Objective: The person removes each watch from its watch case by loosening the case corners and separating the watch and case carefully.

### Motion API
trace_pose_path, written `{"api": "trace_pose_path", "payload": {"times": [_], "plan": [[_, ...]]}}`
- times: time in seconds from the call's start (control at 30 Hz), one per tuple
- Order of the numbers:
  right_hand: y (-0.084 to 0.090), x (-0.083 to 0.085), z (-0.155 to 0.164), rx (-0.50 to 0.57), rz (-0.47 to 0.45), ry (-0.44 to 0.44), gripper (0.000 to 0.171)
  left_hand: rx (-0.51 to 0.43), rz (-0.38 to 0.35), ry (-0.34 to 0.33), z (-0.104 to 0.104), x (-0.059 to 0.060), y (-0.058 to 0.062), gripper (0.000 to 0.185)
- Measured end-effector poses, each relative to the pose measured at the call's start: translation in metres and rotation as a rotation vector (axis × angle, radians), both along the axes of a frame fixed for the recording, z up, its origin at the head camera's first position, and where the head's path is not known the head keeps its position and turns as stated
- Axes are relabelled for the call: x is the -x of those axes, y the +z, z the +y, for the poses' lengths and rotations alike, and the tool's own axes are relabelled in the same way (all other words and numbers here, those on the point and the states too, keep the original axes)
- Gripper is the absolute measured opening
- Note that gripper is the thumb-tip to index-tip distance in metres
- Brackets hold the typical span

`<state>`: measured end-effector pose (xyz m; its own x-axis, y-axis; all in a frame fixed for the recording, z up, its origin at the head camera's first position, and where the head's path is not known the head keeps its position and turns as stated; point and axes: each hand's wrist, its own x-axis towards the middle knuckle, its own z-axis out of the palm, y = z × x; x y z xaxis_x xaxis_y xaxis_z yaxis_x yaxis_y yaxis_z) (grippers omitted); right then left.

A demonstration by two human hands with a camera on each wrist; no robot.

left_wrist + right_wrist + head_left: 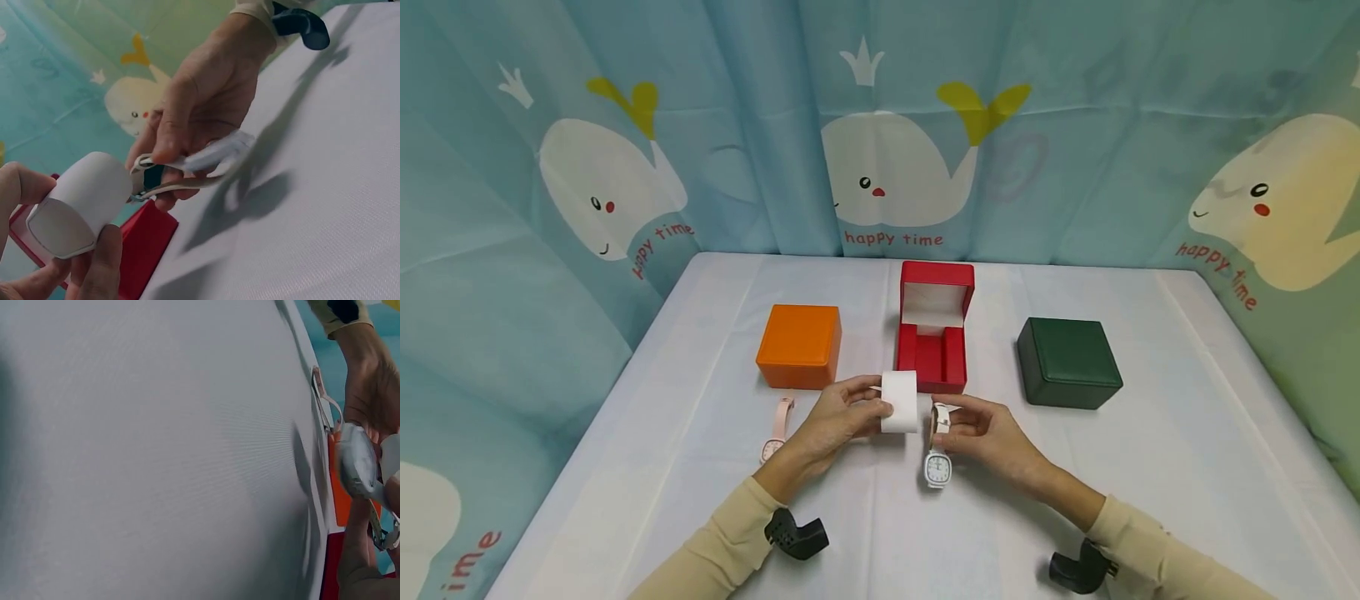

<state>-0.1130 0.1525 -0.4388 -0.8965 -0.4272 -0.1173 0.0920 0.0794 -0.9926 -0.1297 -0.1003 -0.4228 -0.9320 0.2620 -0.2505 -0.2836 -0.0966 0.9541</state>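
Head view shows the left hand [842,412] gripping a white watch cushion [900,401] just near of the open red box [934,337], its rounded face turned toward the other hand. The right hand [977,429] pinches the strap of a white watch [937,454], dial hanging down toward the table [1187,433], strap ends held apart beside the cushion, probably so it can wrap round. A pink watch [777,427] lies near the orange box [800,345]; a green box [1067,362] sits right.
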Motion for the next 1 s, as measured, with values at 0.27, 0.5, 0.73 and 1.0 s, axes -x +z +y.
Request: {"api": "trace_pose_path", "payload": {"times": [0.27, 0.5, 0.73, 1.0], "plan": [[-0.002, -0.002, -0.003, -0.046, 0.072, 0.040, 0.057, -0.002, 0.003, 0.015, 0.000, 0.001, 0.000, 0.058], [-0.004, -0.003, -0.010, -0.191, 0.216, 0.015, 0.051, -0.016, 0.042, 0.021, 0.001, 0.001, 0.000, 0.059], [-0.005, -0.001, -0.012, -0.420, 0.398, -0.001, 0.050, -0.013, 0.067, 0.033, 0.004, 0.004, 0.000, 0.056], [-0.004, 0.000, -0.014, -0.502, 0.366, 0.042, 0.050, 0.042, 0.110, 0.052, 0.009, 0.008, 0.002, 0.052]]}}
